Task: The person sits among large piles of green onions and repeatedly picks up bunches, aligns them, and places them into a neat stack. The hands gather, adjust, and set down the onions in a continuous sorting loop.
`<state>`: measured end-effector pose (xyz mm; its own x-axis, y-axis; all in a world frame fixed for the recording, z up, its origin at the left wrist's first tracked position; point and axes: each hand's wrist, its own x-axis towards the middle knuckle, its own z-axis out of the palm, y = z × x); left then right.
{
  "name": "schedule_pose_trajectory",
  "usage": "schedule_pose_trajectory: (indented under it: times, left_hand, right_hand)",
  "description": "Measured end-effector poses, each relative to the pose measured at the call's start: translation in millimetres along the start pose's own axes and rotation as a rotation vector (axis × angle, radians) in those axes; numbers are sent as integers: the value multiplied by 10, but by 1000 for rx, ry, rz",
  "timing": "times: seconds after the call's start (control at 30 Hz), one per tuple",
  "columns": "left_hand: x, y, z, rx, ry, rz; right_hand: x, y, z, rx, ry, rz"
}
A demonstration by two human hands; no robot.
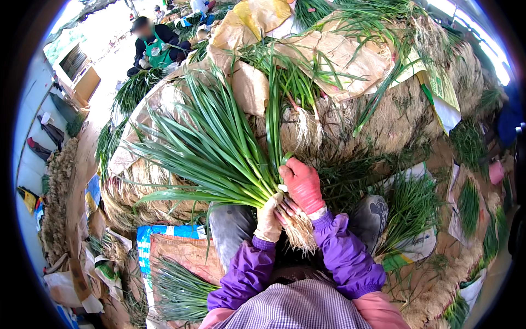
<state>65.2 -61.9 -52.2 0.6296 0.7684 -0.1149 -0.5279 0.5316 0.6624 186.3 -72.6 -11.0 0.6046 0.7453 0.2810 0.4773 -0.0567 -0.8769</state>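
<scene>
A large bunch of green onions (230,152) lies between my knees, its leaves fanned to the upper left and its pale, rooty ends pointing down. My left hand (270,218), in a cream glove, is closed around the bunch just above the roots. My right hand (302,185), in a red glove, holds the bunch's right side near the stem bases, its thumb and forefinger at a bent green leaf. The bunch hides part of the left fingers. Beyond it, loose green onions with white roots (304,123) lie on the heap.
A long heap of rooty onion bundles (390,119), partly covered by tan sacks (337,61), spans the front. More onions lie on sacking at lower left (181,288) and at right (411,209). A person in a green apron (158,49) sits at upper left.
</scene>
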Motion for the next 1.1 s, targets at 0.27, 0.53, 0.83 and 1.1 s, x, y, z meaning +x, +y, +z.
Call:
schedule_pose_trajectory:
  times: [0.27,0.53,0.83,1.1]
  left_hand:
    - [-30,62,55,-403,-219,-94]
    - [-476,388,356,-729,-151,-2]
    - [-88,600,323,-196,-151,-12]
    - [-61,154,-57,-229,-51,-142]
  right_hand:
    - [-48,619,-627,633,-306,497]
    - [1274,347,-767,-361,96,70]
    - [222,-166,-801,-289,226,-311]
    - [-216,-75,-752,44,-475,-333]
